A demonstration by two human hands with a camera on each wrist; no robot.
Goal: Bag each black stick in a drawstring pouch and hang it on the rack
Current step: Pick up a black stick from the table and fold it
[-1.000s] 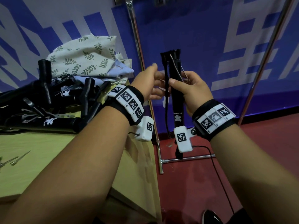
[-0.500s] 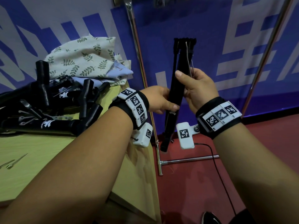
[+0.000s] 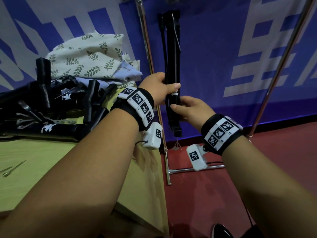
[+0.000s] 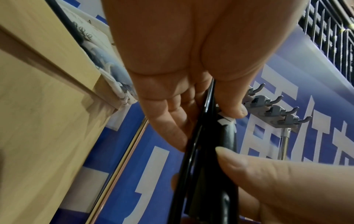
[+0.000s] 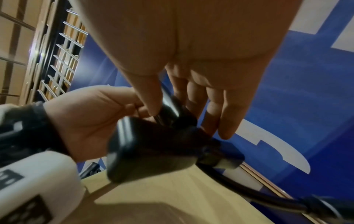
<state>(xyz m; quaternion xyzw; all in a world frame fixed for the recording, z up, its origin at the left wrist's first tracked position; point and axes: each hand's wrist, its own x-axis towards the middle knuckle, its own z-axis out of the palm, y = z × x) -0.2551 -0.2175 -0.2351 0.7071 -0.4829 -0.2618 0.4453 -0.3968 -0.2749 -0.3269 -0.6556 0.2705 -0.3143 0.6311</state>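
Note:
I hold one black stick (image 3: 172, 54) upright in front of the blue banner, off the table's right edge. My left hand (image 3: 164, 86) grips its middle, thumb across the front. My right hand (image 3: 180, 108) grips it just below, thumb on the front. In the left wrist view the stick (image 4: 228, 136) runs between the left hand's thumb and fingers (image 4: 172, 128). The right wrist view shows the stick's blunt lower end (image 5: 153, 147) under my right hand's fingers (image 5: 210, 113). Leaf-print drawstring pouches (image 3: 89, 55) lie heaped at the table's back. Grey rack hooks (image 4: 277, 112) show above.
More black sticks (image 3: 51, 103) lie piled on the wooden table (image 3: 51, 169) at left, with small metal pieces (image 3: 12, 169) near its front. Rack poles (image 3: 147, 48) (image 3: 283, 57) stand on the red floor (image 3: 240, 169), with a base bar (image 3: 181, 170).
The stick has risen and, after a brief tilt, stands upright again. My right hand slid from near its top to its lower part. My left hand now grips its middle.

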